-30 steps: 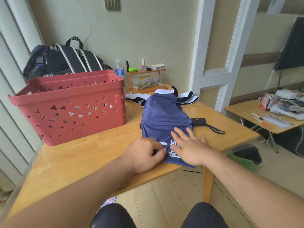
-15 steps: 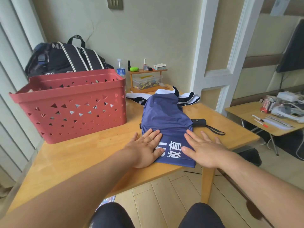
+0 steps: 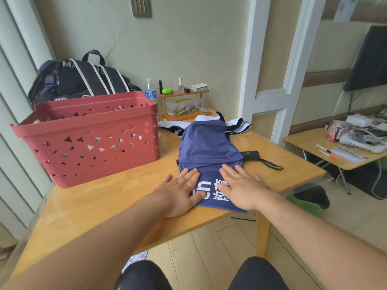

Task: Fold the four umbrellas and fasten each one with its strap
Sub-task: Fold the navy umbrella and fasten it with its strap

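Note:
A navy blue umbrella (image 3: 207,149) with white lettering lies flattened on the wooden table (image 3: 100,204). Its black handle (image 3: 250,155) and wrist loop stick out to the right. My left hand (image 3: 181,191) lies flat on the canopy's near left edge, fingers straight. My right hand (image 3: 243,188) presses flat on the near right part, over the lettering. Behind it lies a white and dark striped umbrella (image 3: 234,124), partly hidden by the blue one.
A red perforated basket (image 3: 88,139) stands on the table's left. Behind it sit a black bag (image 3: 83,78), a water bottle (image 3: 150,91) and a small wooden shelf (image 3: 184,103). A second low table (image 3: 343,147) stands at right; a green bin (image 3: 310,198) below.
My left hand uncurled from a grip on the canopy edge and now lies flat. Both hands spread apart across the fabric, uncovering the white lettering between them.

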Motion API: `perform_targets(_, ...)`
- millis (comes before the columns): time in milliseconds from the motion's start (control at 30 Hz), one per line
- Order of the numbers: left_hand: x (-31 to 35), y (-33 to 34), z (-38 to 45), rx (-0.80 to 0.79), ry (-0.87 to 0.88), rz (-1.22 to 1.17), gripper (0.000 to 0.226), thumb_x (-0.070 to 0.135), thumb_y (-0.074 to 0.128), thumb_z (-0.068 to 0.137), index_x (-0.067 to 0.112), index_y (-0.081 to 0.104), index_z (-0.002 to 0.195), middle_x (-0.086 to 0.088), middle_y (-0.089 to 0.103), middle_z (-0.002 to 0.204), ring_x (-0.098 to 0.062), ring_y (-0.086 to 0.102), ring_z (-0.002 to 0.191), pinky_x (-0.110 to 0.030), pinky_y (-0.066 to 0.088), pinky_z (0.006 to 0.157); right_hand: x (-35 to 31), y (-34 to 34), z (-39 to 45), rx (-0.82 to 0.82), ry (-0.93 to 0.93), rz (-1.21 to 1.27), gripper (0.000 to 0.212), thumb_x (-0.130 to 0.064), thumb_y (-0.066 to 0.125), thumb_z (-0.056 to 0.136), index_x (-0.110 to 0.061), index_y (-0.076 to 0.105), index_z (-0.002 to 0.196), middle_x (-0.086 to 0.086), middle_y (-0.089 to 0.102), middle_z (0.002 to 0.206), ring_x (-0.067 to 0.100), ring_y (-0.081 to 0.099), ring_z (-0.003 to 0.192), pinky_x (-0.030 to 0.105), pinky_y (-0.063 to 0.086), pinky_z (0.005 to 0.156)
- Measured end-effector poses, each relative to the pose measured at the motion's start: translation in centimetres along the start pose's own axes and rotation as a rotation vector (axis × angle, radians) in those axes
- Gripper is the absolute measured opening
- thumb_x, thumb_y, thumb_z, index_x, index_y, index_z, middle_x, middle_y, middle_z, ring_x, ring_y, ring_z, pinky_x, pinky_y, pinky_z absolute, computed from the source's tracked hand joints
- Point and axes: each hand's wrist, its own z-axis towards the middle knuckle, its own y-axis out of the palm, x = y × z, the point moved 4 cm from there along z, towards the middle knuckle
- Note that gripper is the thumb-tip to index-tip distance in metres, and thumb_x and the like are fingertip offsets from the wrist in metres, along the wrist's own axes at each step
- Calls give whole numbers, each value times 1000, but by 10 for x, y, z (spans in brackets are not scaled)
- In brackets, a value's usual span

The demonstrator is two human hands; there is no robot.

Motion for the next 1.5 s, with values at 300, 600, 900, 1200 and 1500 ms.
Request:
perform_targets(300,-18,-28,-10,50,-3,-24,71,75,18,99,39,40,156,14,36,165,-16,36,151,-37,33,119,8,5,-2,0,23,0,63,-69,7,102,-52,-7,160,-23,-21,168,12,-17,158,60,-4,125)
perform_targets(600,-43,-93,54,593,-266,-376,48,58,46,103,16,64,88,-5,70,86,-35,67,94,-39,50,79,7,4,-4,2,15,20,59,-68,8,101,-59,-7,157,-24,-22,168,13,-19,157,61,-7,124)
perform_targets(900,-13,-113,83,820,-263,-792,52,40,74,93,25,50,136,-2,64,102,-26,61,97,-35,45,80,7,3,-3,0,5,11,60,-68,9,101,-56,-8,158,-22,-23,168,15,-20,157,62,-9,123)
perform_targets(1200,-3,-92,54,950,-227,-1107,9,31,73,95,32,74,104,16,74,93,-9,69,92,-30,54,81,6,3,-4,8,7,19,61,-68,9,101,-56,-6,158,-21,-21,169,15,-19,158,62,-8,123)
perform_targets(1500,7,-62,16,1036,-169,-1301,11,21,72,97,31,67,96,4,69,95,-7,60,80,-15,45,69,5,2,-7,19,0,24,59,-67,11,102,-56,-3,159,-22,-18,169,13,-16,158,62,-6,124)
